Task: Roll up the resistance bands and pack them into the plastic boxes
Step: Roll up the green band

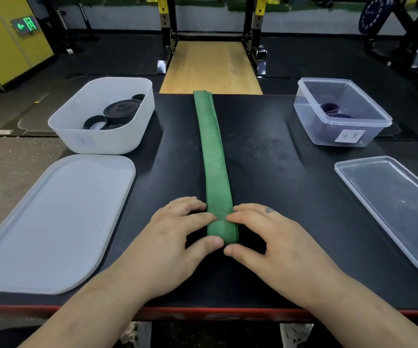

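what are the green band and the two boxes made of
The green band looks like matte rubber or latex: dull, slightly scuffed, bending softly into a roll. The left box seems frosted translucent plastic, its wall milky. The right box seems clear glossy plastic; purple bands show through its wall.

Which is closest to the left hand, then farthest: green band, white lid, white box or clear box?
1. The green band, held by the left hand.
2. The white lid, just left.
3. The white box, back left.
4. The clear box, back right.
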A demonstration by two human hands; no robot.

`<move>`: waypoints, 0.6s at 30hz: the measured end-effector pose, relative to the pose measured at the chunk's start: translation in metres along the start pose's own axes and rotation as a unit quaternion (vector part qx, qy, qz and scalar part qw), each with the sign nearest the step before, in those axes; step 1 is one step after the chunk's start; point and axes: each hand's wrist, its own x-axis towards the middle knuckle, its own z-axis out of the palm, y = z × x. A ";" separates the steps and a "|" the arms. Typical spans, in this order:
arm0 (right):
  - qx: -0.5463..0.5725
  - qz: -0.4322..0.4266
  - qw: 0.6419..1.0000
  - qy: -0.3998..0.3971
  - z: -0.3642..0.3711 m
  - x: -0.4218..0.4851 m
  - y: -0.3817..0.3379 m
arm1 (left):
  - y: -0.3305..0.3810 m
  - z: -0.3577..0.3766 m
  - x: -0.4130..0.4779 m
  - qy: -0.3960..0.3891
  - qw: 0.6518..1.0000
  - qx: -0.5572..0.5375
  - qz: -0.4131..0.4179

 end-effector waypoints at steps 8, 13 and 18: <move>-0.020 0.005 1.000 0.001 -0.003 0.007 0.002 | 0.005 -0.002 -0.002 -0.007 1.000 0.014 -0.022; -0.027 0.006 1.000 -0.014 -0.005 0.010 0.004 | 0.009 -0.003 -0.003 -0.004 1.000 0.001 -0.020; -0.030 0.002 1.000 -0.007 -0.002 0.011 0.004 | 0.004 -0.002 0.001 0.016 1.000 -0.003 -0.008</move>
